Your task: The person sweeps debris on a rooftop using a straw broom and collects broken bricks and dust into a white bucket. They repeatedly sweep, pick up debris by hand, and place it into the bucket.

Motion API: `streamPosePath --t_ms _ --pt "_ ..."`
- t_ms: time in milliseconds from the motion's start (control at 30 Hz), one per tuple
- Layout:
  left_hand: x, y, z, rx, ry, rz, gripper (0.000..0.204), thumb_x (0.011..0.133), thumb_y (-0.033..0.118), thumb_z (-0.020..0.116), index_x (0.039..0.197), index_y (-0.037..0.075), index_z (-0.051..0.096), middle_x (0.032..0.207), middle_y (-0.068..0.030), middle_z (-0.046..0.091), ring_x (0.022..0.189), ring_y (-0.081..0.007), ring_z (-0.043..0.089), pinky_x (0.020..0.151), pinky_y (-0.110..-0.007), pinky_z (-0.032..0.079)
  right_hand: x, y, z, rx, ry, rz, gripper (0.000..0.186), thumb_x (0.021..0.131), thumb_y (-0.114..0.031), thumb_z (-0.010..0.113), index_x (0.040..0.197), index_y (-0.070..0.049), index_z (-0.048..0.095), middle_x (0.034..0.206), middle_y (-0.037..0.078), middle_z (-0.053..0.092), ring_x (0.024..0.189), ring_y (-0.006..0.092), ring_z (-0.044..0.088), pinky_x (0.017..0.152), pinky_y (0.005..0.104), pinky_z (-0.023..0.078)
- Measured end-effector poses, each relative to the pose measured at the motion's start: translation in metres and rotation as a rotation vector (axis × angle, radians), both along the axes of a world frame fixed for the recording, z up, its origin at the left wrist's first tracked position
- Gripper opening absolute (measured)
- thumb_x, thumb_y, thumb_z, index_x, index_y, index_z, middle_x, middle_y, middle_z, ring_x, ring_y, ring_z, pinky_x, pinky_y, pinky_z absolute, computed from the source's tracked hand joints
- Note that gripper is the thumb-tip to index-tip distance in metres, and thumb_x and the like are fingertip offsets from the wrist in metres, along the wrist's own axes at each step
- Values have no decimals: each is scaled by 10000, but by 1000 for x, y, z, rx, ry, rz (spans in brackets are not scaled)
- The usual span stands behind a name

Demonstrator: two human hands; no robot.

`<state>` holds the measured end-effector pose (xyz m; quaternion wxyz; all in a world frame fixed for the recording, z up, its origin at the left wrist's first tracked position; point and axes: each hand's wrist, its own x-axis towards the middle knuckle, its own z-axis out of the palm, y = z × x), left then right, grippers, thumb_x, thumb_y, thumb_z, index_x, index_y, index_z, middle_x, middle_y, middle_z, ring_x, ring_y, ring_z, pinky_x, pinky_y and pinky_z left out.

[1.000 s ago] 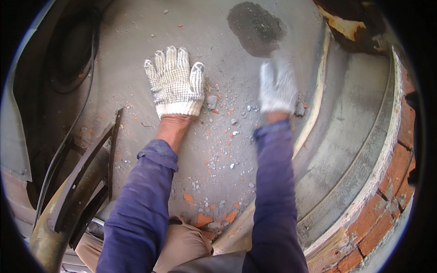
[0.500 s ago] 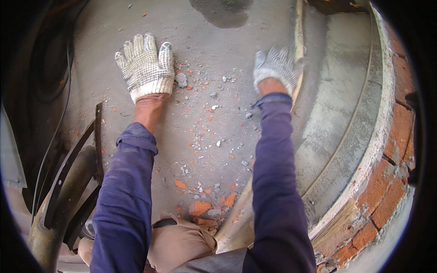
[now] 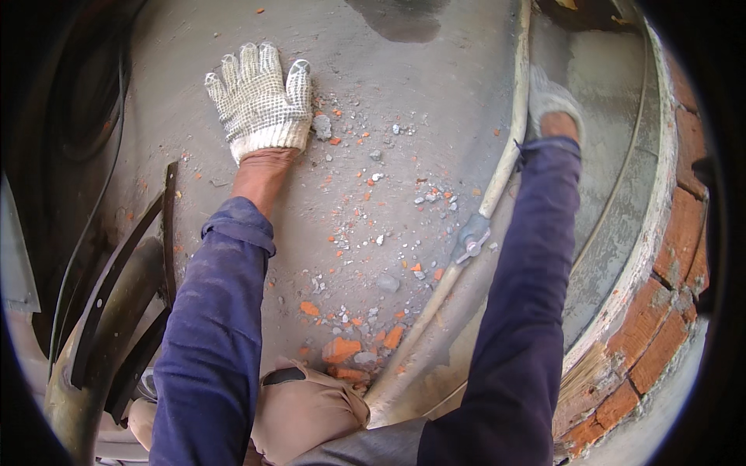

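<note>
From where I stood, the gloved left hand (image 3: 264, 102) lay fingers-wide on the floor (image 3: 404, 74), apparently bracing a reach. Brick fragments (image 3: 340, 351) lay bodyward of it. The blurred right hand (image 3: 553, 99), grip unclear to me, was just right of the pipe (image 3: 506, 165); moving leftward called for clearing it.

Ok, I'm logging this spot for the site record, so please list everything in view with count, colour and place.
Floor: one, grey, centre
Rubble: many pieces, grey and orange, scattered mid-floor
Pipe: one, pale, right of centre
Fitting: one, grey, on the pipe
Patch: one, dark, top centre
Cable: at least one, black, left
Metal strips: at least two, dark, lower left
Tube: one, brownish, lower left
Curved surface: one, grey, right
Bricks: several, orange, far right
Trousers: one pair, tan, bottom
Sleeves: two, blue, lower half
Left hand: one, white dotted glove, upper left
Right hand: one, white glove, right of the pipe
</note>
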<state>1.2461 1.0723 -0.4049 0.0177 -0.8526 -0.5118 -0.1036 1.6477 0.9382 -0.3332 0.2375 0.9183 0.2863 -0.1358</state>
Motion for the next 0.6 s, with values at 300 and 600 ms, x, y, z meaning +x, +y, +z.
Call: streamPosePath --t_ms 300,600 --pt "-1 0 -5 30 -14 -17 631 1006 511 391 1465 86 473 1540 -161 425 1448 -379 336 1217 -549 129 -34 -45 -24 285 -38 21 692 983 -621 372 1488 -153 444 1518 155 446 1391 359 424 1181 405 319" --pt "-2 5 -9 72 27 -17 632 996 530 401 1444 94 500 1523 -158 446 1430 -388 360 1205 -561 157 -192 -127 54 -119 314 -252 599 1015 -476 426 1430 -48 482 1432 245 497 1272 421 522 1082 442 437"
